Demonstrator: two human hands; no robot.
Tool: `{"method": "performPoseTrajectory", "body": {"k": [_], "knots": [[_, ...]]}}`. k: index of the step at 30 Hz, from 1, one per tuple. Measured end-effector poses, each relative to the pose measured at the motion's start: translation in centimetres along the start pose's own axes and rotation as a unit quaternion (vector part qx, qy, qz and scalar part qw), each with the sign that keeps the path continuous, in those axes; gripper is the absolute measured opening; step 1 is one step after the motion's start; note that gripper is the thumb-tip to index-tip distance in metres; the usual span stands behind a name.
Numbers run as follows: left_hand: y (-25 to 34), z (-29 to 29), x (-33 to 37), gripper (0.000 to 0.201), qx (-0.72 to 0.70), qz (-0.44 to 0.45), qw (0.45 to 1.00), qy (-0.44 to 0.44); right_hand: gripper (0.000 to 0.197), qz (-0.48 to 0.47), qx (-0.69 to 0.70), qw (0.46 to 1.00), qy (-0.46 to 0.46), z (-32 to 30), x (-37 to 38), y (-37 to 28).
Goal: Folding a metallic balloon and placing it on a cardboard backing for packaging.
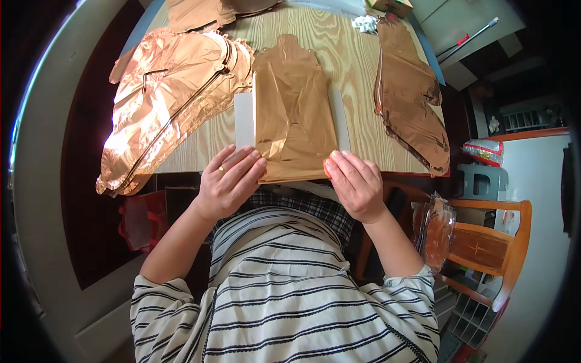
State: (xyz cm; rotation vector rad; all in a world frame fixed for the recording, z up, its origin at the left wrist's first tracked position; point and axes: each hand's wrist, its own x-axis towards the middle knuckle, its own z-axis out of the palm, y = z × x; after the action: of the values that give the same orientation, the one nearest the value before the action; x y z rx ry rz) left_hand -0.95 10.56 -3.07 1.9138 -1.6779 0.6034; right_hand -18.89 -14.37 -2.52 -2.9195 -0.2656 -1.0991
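On table, middle foil piece: long axis fore-aft, tab facing away.

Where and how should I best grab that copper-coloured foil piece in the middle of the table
Probably by its two near corners, from the near side, pinching from above and below. The near edge of the copper-coloured foil piece runs straight and seems to jut past the table, leaving room underneath; your left hand and right hand are at those corners.
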Motion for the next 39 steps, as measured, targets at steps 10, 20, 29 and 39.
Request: {"method": "performPoseTrajectory", "body": {"k": [10, 20, 29, 39], "knots": [[-3.2, -5.3, 6.9, 0.023, -0.014, 0.087, 0.996, 0.001, 0.021, -0.047, 0.014, 0.999, -0.003, -5.5, 7.0, 2.7], [-8.2, -4.3, 12.9, 0.019, 0.124, 0.263, 0.955, 0.054, 0.019, -0.146, -0.138, 0.979, 0.038, -4.4, 9.2, 6.9], [-5.8, -0.5, 8.0, 0.031, -0.065, 0.163, 0.972, -0.159, 0.027, 0.003, -0.029, 0.992, -0.120, -1.5, 3.0, 4.1], [-6.3, -0.6, 8.0, 0.041, -0.188, 0.077, 0.962, -0.180, 0.080, 0.196, 0.059, 0.951, -0.232, 1.3, 6.0, -6.1]]}}
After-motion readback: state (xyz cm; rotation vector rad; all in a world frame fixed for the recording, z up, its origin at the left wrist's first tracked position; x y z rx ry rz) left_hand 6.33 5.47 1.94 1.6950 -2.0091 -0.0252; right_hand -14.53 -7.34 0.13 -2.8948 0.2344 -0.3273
